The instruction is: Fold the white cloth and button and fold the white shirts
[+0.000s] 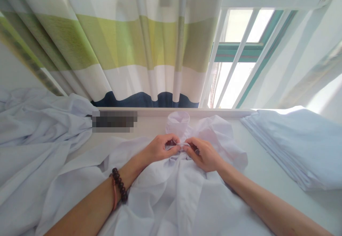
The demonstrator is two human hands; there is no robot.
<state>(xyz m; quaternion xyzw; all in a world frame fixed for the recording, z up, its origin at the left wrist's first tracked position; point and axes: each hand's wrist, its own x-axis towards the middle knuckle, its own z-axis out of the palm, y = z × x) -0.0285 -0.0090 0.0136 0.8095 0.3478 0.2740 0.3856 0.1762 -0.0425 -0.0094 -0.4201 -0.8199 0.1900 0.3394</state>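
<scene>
A white shirt [171, 189] lies spread on the white table [262, 164], its collar [177, 122] standing up at the far end. My left hand [160, 148] and my right hand [203, 154] meet just below the collar. Both pinch the shirt's front edges together there, fingers curled and closed on the cloth. A dark bead bracelet [119, 185] circles my left wrist. What lies between the fingertips is too small to make out.
A stack of folded white garments [294, 143] sits on the right of the table. A heap of loose white cloth [37, 129] fills the left. A striped curtain [128, 47] and a barred window [240, 50] stand behind the table.
</scene>
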